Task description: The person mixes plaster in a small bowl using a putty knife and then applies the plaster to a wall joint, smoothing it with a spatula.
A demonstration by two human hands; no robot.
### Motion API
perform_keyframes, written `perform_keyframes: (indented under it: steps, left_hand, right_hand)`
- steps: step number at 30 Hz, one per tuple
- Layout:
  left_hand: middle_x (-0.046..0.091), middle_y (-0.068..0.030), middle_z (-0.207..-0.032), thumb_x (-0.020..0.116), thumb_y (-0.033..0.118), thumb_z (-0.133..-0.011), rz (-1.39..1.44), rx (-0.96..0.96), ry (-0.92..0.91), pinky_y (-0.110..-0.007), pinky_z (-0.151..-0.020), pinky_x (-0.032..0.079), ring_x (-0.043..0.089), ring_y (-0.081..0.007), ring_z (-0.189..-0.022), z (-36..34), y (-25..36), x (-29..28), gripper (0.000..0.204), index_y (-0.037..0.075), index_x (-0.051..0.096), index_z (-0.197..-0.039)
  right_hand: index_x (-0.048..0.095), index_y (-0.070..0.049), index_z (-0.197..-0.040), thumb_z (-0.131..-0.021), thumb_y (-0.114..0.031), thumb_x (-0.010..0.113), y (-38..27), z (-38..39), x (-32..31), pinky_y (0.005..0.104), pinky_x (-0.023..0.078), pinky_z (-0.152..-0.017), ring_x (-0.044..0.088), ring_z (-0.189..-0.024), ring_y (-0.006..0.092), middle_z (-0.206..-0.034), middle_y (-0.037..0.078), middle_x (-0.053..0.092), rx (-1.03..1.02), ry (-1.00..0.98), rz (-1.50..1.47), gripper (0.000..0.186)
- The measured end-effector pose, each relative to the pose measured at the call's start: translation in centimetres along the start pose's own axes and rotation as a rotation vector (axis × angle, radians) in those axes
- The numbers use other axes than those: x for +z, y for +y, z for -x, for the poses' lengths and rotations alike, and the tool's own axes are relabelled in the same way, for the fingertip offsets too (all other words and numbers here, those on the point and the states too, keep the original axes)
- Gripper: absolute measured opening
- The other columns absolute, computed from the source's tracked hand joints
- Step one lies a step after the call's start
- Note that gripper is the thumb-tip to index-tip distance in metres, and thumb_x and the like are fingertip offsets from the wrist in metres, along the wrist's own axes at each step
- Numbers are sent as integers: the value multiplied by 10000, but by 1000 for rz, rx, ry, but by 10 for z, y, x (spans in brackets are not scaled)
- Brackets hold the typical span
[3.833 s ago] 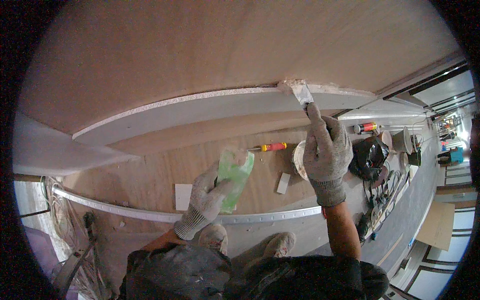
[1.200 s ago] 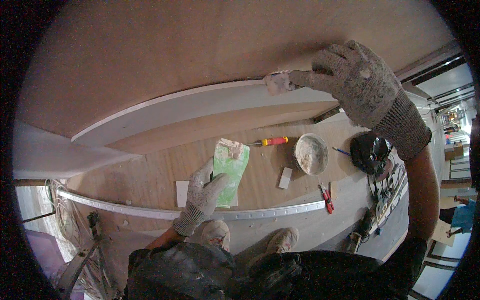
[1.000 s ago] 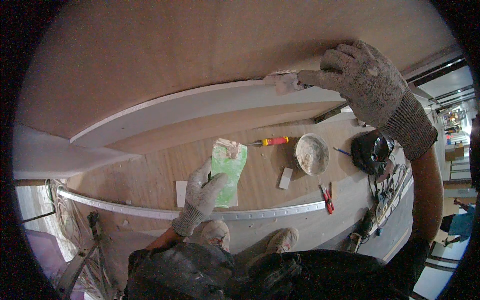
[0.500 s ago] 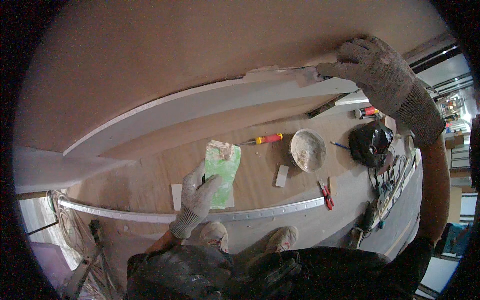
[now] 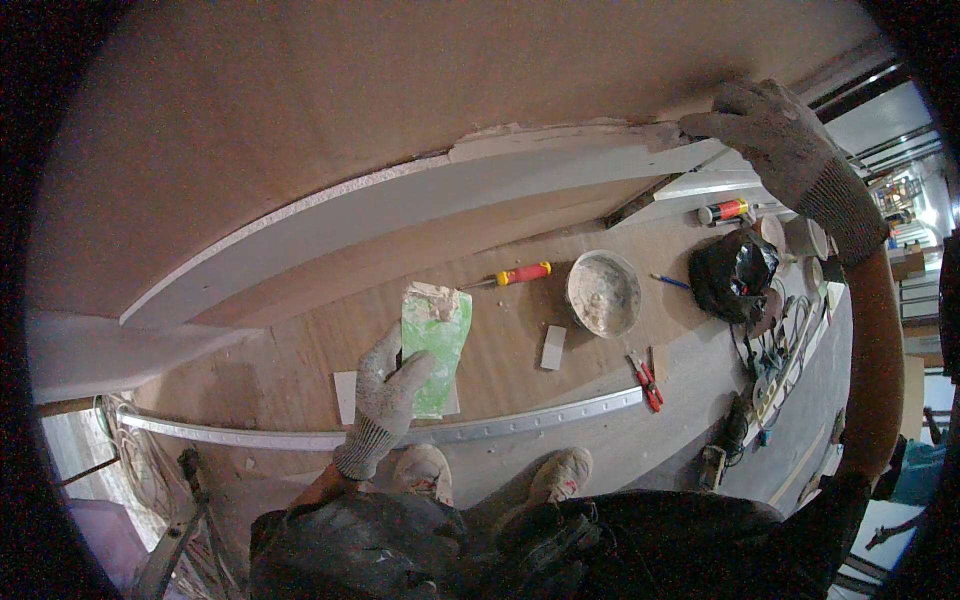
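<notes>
My left hand (image 5: 383, 400), in a pale knitted glove, grips a flat green board (image 5: 437, 350) with the thumb across its face. A lump of off-white paste (image 5: 432, 300) sits on the board's far end. At the upper right, my gloved right hand (image 5: 765, 120) is closed, its fingertips against the seam between the brown panel (image 5: 330, 110) and a curved white ledge (image 5: 400, 195). Whatever it grips is hidden or too small to name. Fresh pale paste (image 5: 520, 140) runs along the seam to the left of that hand.
On the wooden surface below lie a bowl of paste (image 5: 603, 293), a red-yellow screwdriver (image 5: 522, 273), red-handled pliers (image 5: 650, 385) and a small white offcut (image 5: 552, 348). A black plastic bag (image 5: 730, 275) and cables (image 5: 775, 350) lie right. A metal strip (image 5: 520, 427) crosses before my shoes.
My right hand has slid farther right along the seam, and the smoothed paste reaches farther right behind it. My left hand keeps its hold on the board. The view has shifted slightly.
</notes>
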State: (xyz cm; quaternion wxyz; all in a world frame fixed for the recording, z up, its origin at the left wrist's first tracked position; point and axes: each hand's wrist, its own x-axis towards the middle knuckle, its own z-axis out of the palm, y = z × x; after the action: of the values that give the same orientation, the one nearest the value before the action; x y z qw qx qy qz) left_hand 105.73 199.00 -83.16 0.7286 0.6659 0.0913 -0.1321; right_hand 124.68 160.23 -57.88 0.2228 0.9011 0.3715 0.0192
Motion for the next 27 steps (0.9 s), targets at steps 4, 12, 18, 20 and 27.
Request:
perform_keyframes:
  steps: [4, 12, 18, 20, 27]
  left_hand:
    - [715, -62, -1175, 613, 90, -982, 35, 5, -3, -286, -913, 539, 649, -99, -1028, 0, 5, 3, 488, -11, 572, -1457]
    - [729, -66, -1134, 662, 131, -979, -40, -8, -16, -304, -839, 565, 667, -104, -967, -1, -5, -18, 499, 20, 589, -1460]
    - [734, -54, -1114, 676, 134, -986, 93, 26, 27, -301, -852, 565, 674, -107, -986, 2, -10, -23, 486, 18, 596, -1452]
    - [735, -49, -1132, 681, 109, -980, 140, 74, 49, -292, -862, 561, 676, -108, -990, 3, -14, -28, 484, 9, 598, -1446]
    - [744, -41, -1125, 655, 72, -971, 112, 24, 77, -281, -876, 553, 674, -105, -986, 7, -12, -42, 453, -1, 613, -1416]
  right_hand:
    - [698, -150, -1355, -891, 4, 594, 2, 32, 18, 423, 493, -1014, 632, -1096, 293, -1109, 109, 667, 192, 69, -223, 499]
    - [575, 17, -1481, -1065, -230, 583, -169, 4, 50, 250, 487, -707, 591, -792, 93, -956, 7, 675, 458, 412, -1814, 484]
    - [502, 33, -1537, -1038, -134, 519, -255, -45, 76, 327, 496, -883, 585, -963, 169, -1179, 102, 642, 405, 734, -1769, 526]
    - [492, 33, -1548, -1028, -69, 508, -275, -62, 75, 337, 483, -972, 567, -1067, 176, -1224, 99, 622, 420, 844, -1600, 530]
    - [520, 21, -1525, -971, 69, 545, -308, -119, 93, 355, 505, -914, 580, -1008, 279, -1166, 161, 616, 480, 1120, -963, 557]
